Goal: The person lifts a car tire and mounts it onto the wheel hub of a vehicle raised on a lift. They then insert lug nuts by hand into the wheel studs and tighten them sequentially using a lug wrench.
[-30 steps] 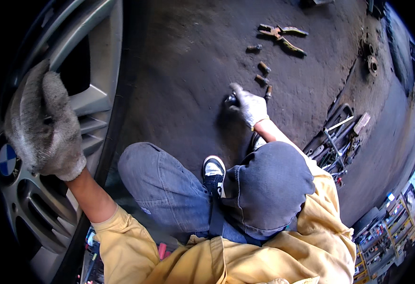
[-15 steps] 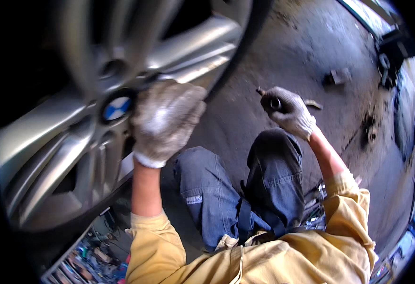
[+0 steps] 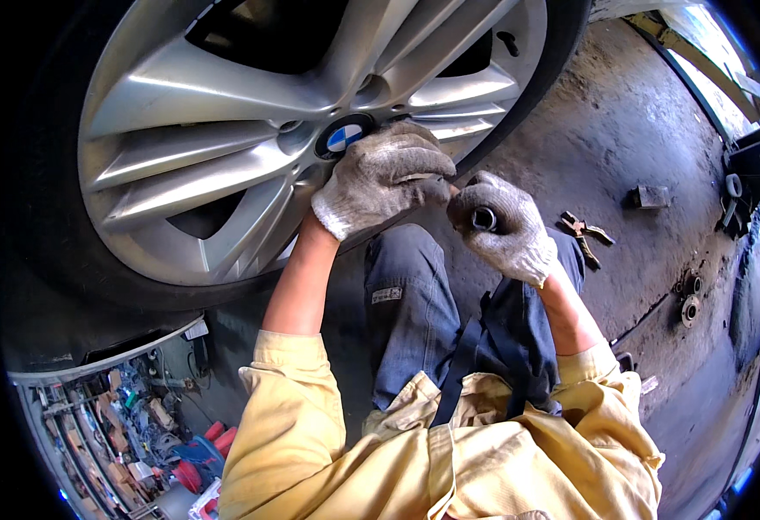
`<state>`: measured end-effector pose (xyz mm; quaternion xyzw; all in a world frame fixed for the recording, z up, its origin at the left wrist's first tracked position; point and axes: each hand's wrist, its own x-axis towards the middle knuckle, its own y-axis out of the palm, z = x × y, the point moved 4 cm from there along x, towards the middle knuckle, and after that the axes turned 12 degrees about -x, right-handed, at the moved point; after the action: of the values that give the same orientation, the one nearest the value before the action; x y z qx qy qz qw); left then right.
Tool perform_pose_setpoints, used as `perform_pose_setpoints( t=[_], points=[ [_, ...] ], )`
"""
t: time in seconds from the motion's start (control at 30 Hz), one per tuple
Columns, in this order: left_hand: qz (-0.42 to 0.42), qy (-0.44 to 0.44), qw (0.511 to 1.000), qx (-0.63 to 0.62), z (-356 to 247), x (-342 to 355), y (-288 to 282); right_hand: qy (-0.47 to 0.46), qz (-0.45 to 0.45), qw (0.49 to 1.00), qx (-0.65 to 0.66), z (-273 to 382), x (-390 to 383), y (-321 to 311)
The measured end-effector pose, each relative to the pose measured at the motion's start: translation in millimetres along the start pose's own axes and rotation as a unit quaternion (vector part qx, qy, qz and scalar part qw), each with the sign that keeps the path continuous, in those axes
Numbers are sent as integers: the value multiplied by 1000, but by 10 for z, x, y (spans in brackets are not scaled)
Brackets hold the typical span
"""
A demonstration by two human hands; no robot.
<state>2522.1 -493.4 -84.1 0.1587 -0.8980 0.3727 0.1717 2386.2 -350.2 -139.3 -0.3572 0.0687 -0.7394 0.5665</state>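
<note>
A silver multi-spoke alloy wheel [image 3: 215, 91] with a blue-and-white centre cap [image 3: 343, 137] and black tyre fills the upper left. My left hand [image 3: 384, 178], in a soiled pale knit glove, is just right of the cap, close against the hub. Its fingers are curled and hide whatever they may hold. My right hand [image 3: 510, 230], gloved alike, is closed around a dark socket [image 3: 484, 218], whose round hollow end shows beside the thumb. A small reddish-brown tip [image 3: 454, 188] pokes out between the two hands, which nearly meet above my knees.
Pliers [image 3: 584, 234] lie spread on the stained floor [image 3: 601, 134] beyond my right knee. Farther right are a small metal block [image 3: 652, 198] and a flanged metal ring [image 3: 690, 309]. Lower left, a rack [image 3: 72, 425] holds many jumbled parts near red and blue items.
My right hand has come left with the socket, close to my left hand. My left hand still works beside the centre cap. The view has shifted, bringing the pliers and more of the wheel into sight.
</note>
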Motion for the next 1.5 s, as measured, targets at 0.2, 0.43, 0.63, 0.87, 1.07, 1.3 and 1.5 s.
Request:
perform_pose_setpoints(
  t=[0.2,0.43,0.63,0.87,1.07,1.3,1.5],
  points=[
    [-42,-11,999,-10,-21,12,-60,-74,-6,981,-178,202,163,75],
    [-78,-29,992,-96,40,-60,-138,-41,-39,994,-94,424,44,-3],
    [-64,11,991,-118,-70,-45,-178,26,-70,997,8,464,-24,-39],
    [7,-93,984,-153,68,-24,-98,46,-119,985,113,377,101,95],
    [-37,-116,992,-31,4,71,-133,274,-223,866,355,155,61,280],
    [-40,-96,992,-65,-40,181,-100,357,-362,669,542,-183,180,509],
    [-47,-108,989,-94,-10,181,-96,407,-360,766,343,-39,250,478]
  ],
)
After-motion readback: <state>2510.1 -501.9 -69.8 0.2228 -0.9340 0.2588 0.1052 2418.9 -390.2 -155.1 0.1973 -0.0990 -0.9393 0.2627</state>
